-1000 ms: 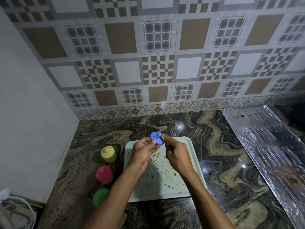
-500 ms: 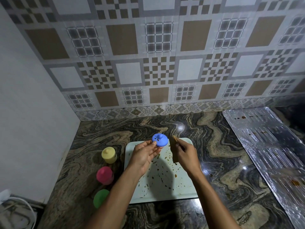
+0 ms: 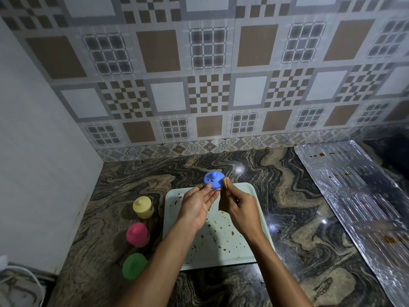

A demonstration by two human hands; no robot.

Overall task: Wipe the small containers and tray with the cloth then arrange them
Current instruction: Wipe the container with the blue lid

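My left hand (image 3: 195, 206) holds a small blue container (image 3: 213, 179) by its fingertips above the far end of the pale tray (image 3: 254, 244); dark spots show on the blue lid. My right hand (image 3: 240, 209) pinches a small brown cloth (image 3: 224, 199), whose upper tip touches the container's right side. The tray lies on the marble counter, speckled with brown stains. To its left stand a yellow container (image 3: 143, 207), a pink container (image 3: 137, 234) and a green container (image 3: 134, 265) in a line.
A crinkled foil sheet (image 3: 358, 202) with brown spots covers the counter at the right. A white wall closes the left side and a tiled wall the back. A white cable (image 3: 20, 282) lies at the lower left corner.
My right hand brought the brown cloth back against the blue container's right side after drawing it a little away. The left hand keeps the container raised over the tray.
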